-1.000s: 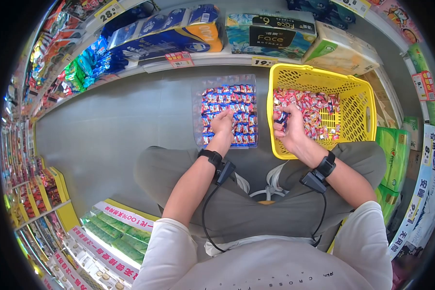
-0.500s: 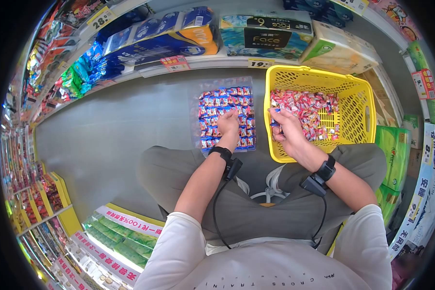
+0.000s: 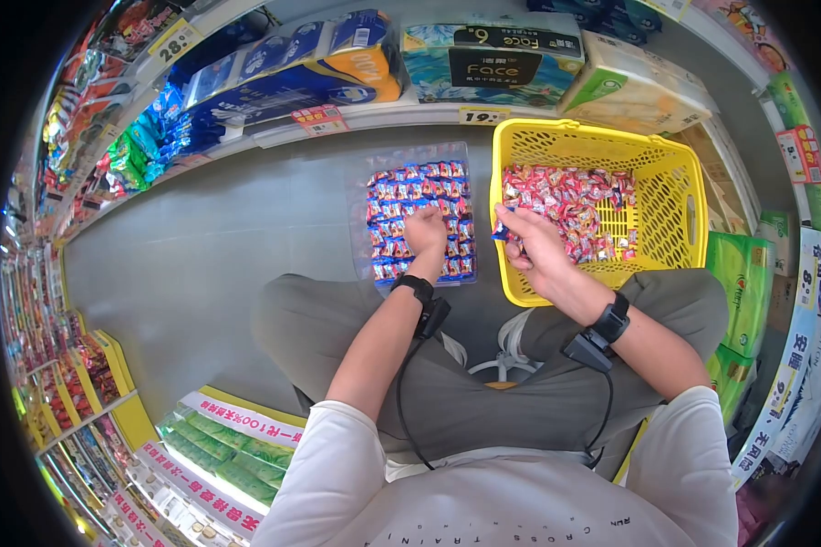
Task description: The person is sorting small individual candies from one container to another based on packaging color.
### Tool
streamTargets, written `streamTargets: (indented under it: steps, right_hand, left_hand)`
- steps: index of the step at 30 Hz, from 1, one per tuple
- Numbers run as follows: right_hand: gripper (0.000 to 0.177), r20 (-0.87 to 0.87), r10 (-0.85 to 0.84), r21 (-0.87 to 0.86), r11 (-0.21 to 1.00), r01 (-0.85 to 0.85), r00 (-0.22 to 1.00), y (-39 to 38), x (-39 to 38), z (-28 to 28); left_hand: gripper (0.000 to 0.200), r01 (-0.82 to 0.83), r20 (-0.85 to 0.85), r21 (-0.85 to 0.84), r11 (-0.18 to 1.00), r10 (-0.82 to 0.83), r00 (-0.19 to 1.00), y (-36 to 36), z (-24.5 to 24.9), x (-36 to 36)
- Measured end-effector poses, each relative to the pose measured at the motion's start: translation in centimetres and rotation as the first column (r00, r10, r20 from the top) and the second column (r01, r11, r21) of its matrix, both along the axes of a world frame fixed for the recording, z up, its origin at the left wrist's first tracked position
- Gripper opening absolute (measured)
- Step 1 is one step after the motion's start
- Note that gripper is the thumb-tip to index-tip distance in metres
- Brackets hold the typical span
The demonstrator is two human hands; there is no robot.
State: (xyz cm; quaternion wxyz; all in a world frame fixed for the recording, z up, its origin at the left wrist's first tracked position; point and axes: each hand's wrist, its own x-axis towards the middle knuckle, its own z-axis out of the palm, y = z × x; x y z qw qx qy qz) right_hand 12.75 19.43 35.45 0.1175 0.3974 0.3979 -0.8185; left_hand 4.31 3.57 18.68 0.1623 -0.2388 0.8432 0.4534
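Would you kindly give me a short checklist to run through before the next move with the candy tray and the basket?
1. Grip: the right hand pinches a blue-wrapped candy over the basket's near rim: ok.
2. Steadying: the left hand rests on the candy rows in the clear tray: ok.
3. Free slot in the rows: cannot tell, the left hand covers part of them.
4. The yellow basket stands upright beside the tray, loose candies inside: ok.
5. Whether the left hand holds anything: cannot tell.
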Motion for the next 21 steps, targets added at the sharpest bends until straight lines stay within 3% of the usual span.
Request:
streamTargets:
  steps: [2,4,8,10,11,12,14,19,21]
  right_hand:
    - [0.029,0.001,0.018,0.083,0.996,-0.018,1.0,-0.2,-0.1,0.2]
    - [0.031,0.002,0.026,0.09,0.996,-0.026,1.0,-0.4,0.0,0.2]
    - [0.033,0.002,0.031,0.058,0.998,-0.031,1.0,-0.2,0.1,0.4]
    - [0.032,0.009,0.033,0.078,0.996,-0.034,0.999,-0.2,0.0,0.6]
    - [0.03,0.018,0.035,0.092,0.995,-0.037,0.999,-0.2,0.0,0.6]
    - [0.03,0.016,0.035,0.092,0.995,-0.036,0.999,-0.2,0.0,0.5]
    - [0.026,0.012,0.015,0.149,0.989,-0.017,1.0,-0.2,-0.2,0.1]
    - [0.018,0.007,-0.079,0.221,0.972,0.076,0.997,-0.2,-0.2,-0.3]
    - [0.016,0.022,-0.085,0.28,0.957,0.076,0.996,-0.3,-0.2,-0.4]
  left_hand:
    - [0.015,-0.002,0.005,0.004,1.0,0.002,1.0,-0.2,-0.3,0.1]
    - [0.014,0.022,0.008,0.09,0.996,-0.022,1.0,-0.4,-0.7,0.3]
    - [0.015,0.0,-0.025,0.105,0.995,0.003,1.0,-0.2,-0.6,0.6]
    - [0.018,-0.145,0.163,0.396,0.907,0.086,0.983,0.3,1.4,0.4]
    - [0.024,-0.186,0.331,0.444,0.876,0.032,0.943,1.3,6.4,0.2]
    - [0.024,-0.185,0.329,0.444,0.877,0.032,0.944,1.7,7.7,0.1]
    - [0.031,-0.123,0.384,0.647,0.752,-0.182,0.905,2.1,9.4,-0.2]
    - [0.052,0.213,0.276,0.672,0.709,-0.507,0.816,1.7,15.0,-0.6]
    - [0.049,0.228,0.29,0.667,0.709,-0.529,0.798,1.5,15.3,-1.0]
